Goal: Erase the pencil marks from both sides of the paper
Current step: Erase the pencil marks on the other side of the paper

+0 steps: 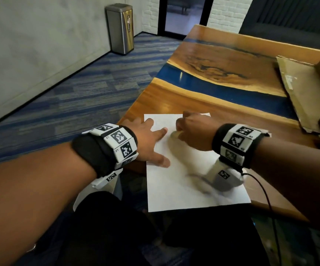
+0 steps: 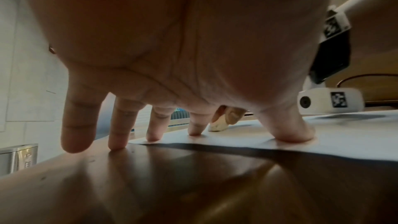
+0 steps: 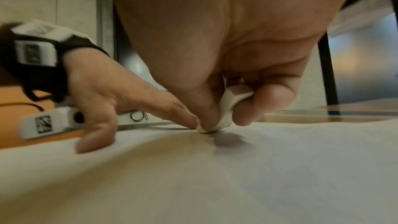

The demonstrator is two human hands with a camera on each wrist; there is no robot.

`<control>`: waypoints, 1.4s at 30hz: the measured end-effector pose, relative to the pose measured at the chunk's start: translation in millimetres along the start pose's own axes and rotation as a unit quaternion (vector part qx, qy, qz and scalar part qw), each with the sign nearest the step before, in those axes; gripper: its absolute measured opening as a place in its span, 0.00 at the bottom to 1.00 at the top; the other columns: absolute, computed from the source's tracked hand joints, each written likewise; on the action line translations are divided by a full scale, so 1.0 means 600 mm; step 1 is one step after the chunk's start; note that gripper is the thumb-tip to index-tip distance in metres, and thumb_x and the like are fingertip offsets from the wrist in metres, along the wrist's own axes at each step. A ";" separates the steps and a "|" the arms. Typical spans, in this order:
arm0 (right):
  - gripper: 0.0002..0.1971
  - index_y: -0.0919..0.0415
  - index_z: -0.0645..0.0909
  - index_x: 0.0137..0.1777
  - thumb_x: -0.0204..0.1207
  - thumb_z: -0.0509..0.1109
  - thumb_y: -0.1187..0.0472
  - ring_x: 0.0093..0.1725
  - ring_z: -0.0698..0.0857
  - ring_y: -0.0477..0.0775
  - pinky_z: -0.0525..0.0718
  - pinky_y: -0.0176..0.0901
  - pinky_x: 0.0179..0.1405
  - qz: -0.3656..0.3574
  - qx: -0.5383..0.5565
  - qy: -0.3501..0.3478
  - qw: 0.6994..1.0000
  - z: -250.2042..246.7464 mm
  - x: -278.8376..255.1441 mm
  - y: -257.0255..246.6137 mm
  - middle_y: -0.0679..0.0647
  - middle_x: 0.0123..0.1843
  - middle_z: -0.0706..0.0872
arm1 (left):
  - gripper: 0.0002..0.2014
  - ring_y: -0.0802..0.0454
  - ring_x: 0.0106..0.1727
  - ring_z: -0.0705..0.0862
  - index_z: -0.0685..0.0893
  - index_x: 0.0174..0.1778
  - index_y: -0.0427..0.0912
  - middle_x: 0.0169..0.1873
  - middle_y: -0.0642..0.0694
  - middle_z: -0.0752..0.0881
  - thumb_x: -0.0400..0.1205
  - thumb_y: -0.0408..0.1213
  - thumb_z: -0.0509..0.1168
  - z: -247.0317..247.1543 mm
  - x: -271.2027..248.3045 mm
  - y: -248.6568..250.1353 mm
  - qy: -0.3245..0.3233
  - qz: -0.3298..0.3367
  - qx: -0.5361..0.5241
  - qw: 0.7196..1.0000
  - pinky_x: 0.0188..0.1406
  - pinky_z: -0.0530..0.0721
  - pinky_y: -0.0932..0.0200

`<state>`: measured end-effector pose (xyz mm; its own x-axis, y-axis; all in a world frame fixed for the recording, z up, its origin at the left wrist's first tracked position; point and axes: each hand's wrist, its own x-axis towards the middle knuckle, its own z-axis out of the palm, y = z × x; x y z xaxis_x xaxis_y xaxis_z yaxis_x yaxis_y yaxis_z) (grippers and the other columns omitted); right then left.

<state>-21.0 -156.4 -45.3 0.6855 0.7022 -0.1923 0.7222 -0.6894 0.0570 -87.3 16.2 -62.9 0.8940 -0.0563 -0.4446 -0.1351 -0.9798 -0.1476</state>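
Note:
A white sheet of paper (image 1: 182,181) lies flat at the near left corner of the wooden table (image 1: 222,54). My left hand (image 1: 149,141) is spread flat, its thumb and two fingers pressing the paper's left edge (image 2: 237,142) while the others touch the wood. My right hand (image 1: 193,131) pinches a white eraser (image 3: 228,108) between thumb and fingers, its tip down on the paper (image 3: 237,168) just beside my left index finger. The same eraser (image 2: 217,125) shows past my left fingers. I can see no pencil marks on the upper face; the eraser's contact spot is blurred.
A flattened cardboard sheet (image 1: 304,89) lies on the table's right side. The table's left edge is close by my left hand, with blue carpet (image 1: 78,89) below. A metal bin (image 1: 120,29) stands by the wall. A black cable (image 1: 270,208) trails from my right wrist.

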 end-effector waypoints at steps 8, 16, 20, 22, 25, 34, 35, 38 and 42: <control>0.13 0.53 0.80 0.65 0.85 0.61 0.52 0.48 0.81 0.54 0.84 0.51 0.50 -0.066 -0.009 -0.021 0.998 0.004 -0.020 0.005 0.50 0.56 0.73 | 0.59 0.31 0.82 0.60 0.43 0.87 0.64 0.87 0.41 0.54 0.62 0.89 0.49 0.001 0.000 0.000 0.003 0.005 0.001 1.000 0.76 0.67 0.31; 0.13 0.50 0.77 0.65 0.85 0.61 0.50 0.44 0.82 0.57 0.84 0.54 0.48 -0.146 -0.010 -0.062 0.987 0.013 -0.071 0.013 0.47 0.56 0.70 | 0.60 0.31 0.82 0.61 0.41 0.87 0.64 0.87 0.40 0.54 0.61 0.89 0.49 -0.002 0.004 0.000 -0.001 0.004 0.005 1.000 0.75 0.69 0.31; 0.14 0.50 0.76 0.66 0.84 0.61 0.49 0.43 0.82 0.56 0.84 0.52 0.46 -0.159 -0.022 -0.051 0.986 0.022 -0.083 0.014 0.48 0.57 0.71 | 0.59 0.30 0.83 0.60 0.39 0.85 0.68 0.87 0.40 0.54 0.61 0.89 0.49 -0.003 0.002 -0.001 -0.012 0.004 0.005 1.000 0.75 0.69 0.29; 0.14 0.50 0.77 0.67 0.84 0.62 0.50 0.47 0.81 0.55 0.82 0.50 0.48 -0.186 0.005 -0.073 0.980 0.027 -0.089 0.004 0.47 0.57 0.71 | 0.58 0.31 0.83 0.60 0.39 0.85 0.69 0.87 0.41 0.53 0.61 0.89 0.51 -0.004 0.001 -0.002 -0.019 0.005 0.002 1.000 0.75 0.70 0.30; 0.12 0.50 0.78 0.64 0.85 0.60 0.50 0.50 0.81 0.55 0.79 0.47 0.47 -0.050 -0.004 -0.039 0.998 0.012 -0.049 0.042 0.47 0.57 0.73 | 0.57 0.32 0.82 0.61 0.39 0.85 0.69 0.85 0.43 0.54 0.62 0.88 0.53 -0.007 0.001 -0.002 -0.020 0.010 0.000 1.000 0.73 0.71 0.30; 0.12 0.53 0.79 0.61 0.85 0.59 0.51 0.49 0.81 0.55 0.82 0.50 0.49 0.002 0.014 -0.039 0.999 0.013 -0.028 0.038 0.51 0.57 0.76 | 0.57 0.34 0.83 0.58 0.39 0.84 0.71 0.85 0.45 0.54 0.62 0.87 0.55 -0.009 -0.003 -0.007 -0.033 0.009 -0.004 0.999 0.74 0.70 0.29; 0.12 0.54 0.80 0.60 0.85 0.59 0.51 0.49 0.80 0.55 0.81 0.49 0.48 0.034 0.006 -0.033 0.999 0.013 -0.022 0.059 0.51 0.56 0.77 | 0.57 0.34 0.84 0.57 0.39 0.84 0.71 0.86 0.46 0.53 0.62 0.87 0.54 -0.009 -0.003 -0.007 -0.035 0.008 -0.006 0.999 0.75 0.70 0.29; 0.11 0.55 0.81 0.55 0.85 0.61 0.51 0.48 0.81 0.54 0.83 0.50 0.48 0.118 -0.008 -0.021 0.993 0.007 -0.015 0.123 0.52 0.52 0.80 | 0.58 0.34 0.85 0.56 0.38 0.84 0.72 0.87 0.46 0.52 0.61 0.88 0.55 -0.006 -0.002 -0.006 -0.036 0.004 -0.010 0.999 0.76 0.68 0.28; 0.05 0.50 0.79 0.47 0.84 0.65 0.53 0.44 0.80 0.52 0.78 0.47 0.43 0.145 0.063 0.015 0.987 0.001 -0.031 0.171 0.51 0.48 0.84 | 0.57 0.37 0.85 0.56 0.42 0.84 0.73 0.88 0.48 0.51 0.63 0.85 0.61 -0.014 -0.005 -0.010 -0.053 0.001 -0.037 0.998 0.78 0.66 0.30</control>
<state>40.1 -240.4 -36.4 0.8655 0.4758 -0.1567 0.4791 -0.8776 -0.0183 -85.3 20.8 -53.3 0.8429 -0.0413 -0.5364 -0.1015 -0.9914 -0.0831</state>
